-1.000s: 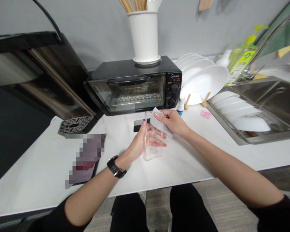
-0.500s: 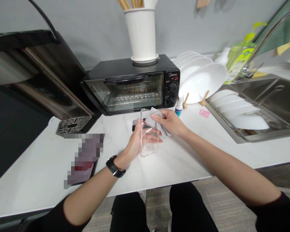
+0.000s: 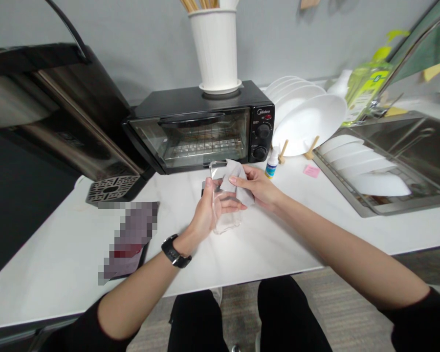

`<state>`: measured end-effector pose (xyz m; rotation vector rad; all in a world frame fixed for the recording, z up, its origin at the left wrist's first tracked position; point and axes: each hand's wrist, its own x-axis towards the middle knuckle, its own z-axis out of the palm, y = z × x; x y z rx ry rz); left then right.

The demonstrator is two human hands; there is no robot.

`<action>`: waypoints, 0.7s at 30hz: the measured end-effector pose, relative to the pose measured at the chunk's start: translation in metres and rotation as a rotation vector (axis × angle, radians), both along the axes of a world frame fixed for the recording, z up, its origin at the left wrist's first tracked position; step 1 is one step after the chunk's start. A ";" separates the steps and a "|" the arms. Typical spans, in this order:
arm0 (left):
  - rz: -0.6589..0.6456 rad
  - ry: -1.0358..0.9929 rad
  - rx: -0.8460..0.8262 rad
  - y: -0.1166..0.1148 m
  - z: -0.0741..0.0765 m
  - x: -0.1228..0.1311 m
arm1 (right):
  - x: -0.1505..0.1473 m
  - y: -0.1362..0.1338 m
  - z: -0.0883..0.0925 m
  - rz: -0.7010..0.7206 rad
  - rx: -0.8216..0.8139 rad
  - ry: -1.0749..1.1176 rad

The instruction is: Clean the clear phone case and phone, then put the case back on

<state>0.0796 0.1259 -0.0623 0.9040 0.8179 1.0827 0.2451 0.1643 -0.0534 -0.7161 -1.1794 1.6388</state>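
Observation:
My left hand (image 3: pixel 205 215) grips a clear phone case (image 3: pixel 225 217) from behind and holds it upright above the white countertop (image 3: pixel 278 234). A black watch sits on that wrist. My right hand (image 3: pixel 258 188) pinches a pale grey cloth (image 3: pixel 234 180) and presses it on the upper part of the case. A small black object lies on the counter just behind the case, mostly hidden by my hands.
A black toaster oven (image 3: pixel 201 129) with a white utensil holder (image 3: pixel 215 49) on top stands behind my hands. A small dropper bottle (image 3: pixel 272 166), a rack of white plates (image 3: pixel 308 122), a pink note (image 3: pixel 311 171) and a sink (image 3: pixel 388 156) are to the right. A blurred flat item (image 3: pixel 130 239) lies left.
The cloth in my right hand has slid leftward and up across the case. My left hand has tilted the case and drawn it slightly closer to the oven.

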 end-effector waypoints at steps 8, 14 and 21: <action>-0.048 0.047 0.013 -0.002 -0.002 0.000 | 0.005 0.004 -0.003 -0.127 0.167 -0.170; -0.045 0.040 -0.002 -0.003 0.003 0.000 | -0.001 0.002 -0.006 -0.152 0.132 -0.093; -0.028 0.027 -0.009 -0.001 -0.005 0.001 | -0.001 -0.003 0.005 0.042 -0.082 0.076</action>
